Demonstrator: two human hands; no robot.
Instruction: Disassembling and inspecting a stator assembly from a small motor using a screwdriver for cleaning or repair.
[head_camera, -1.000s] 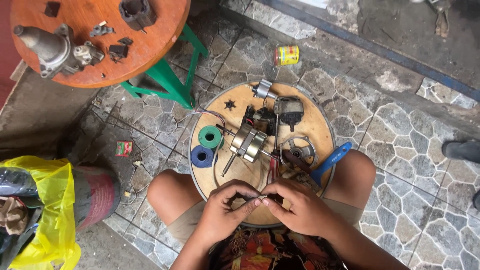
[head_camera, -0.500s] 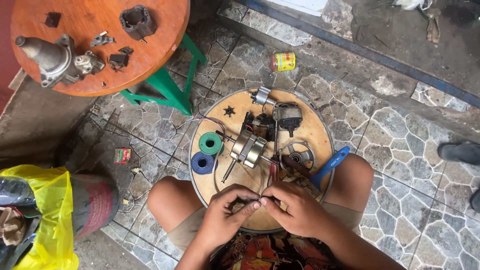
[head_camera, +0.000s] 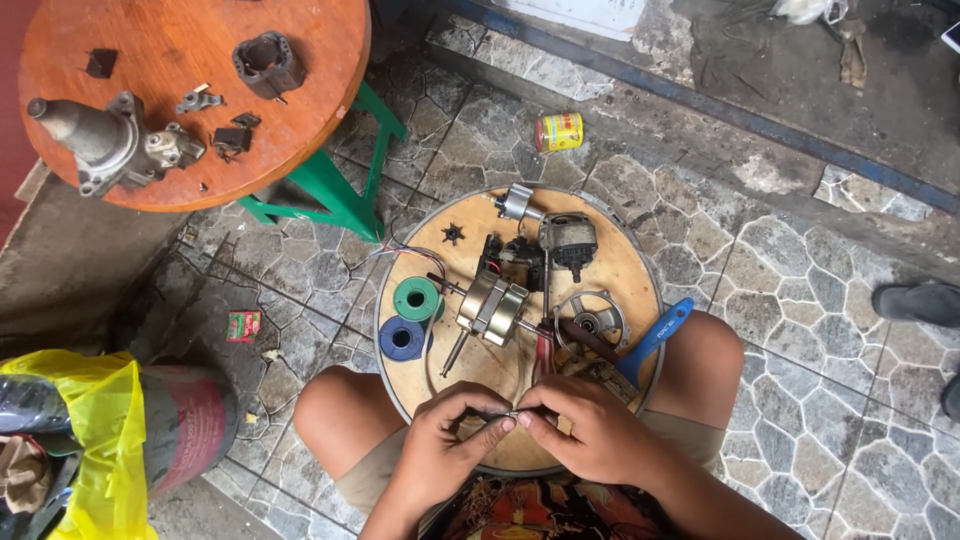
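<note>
The thin piece (head_camera: 508, 413) pinched between both hands is too small to identify (wire, perhaps); the yellow bag (head_camera: 70, 440) is cut off by the left edge.

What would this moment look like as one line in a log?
left hand: pinching thin wire | right hand: pinching same wire | under hands: round wooden board | nearby: motor core, green tape roll

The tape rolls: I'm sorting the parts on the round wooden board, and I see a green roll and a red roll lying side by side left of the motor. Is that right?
Not quite. The head view shows the green roll and, just below it, a blue roll, not a red one. Both lie left of the motor on the round wooden board.
</note>
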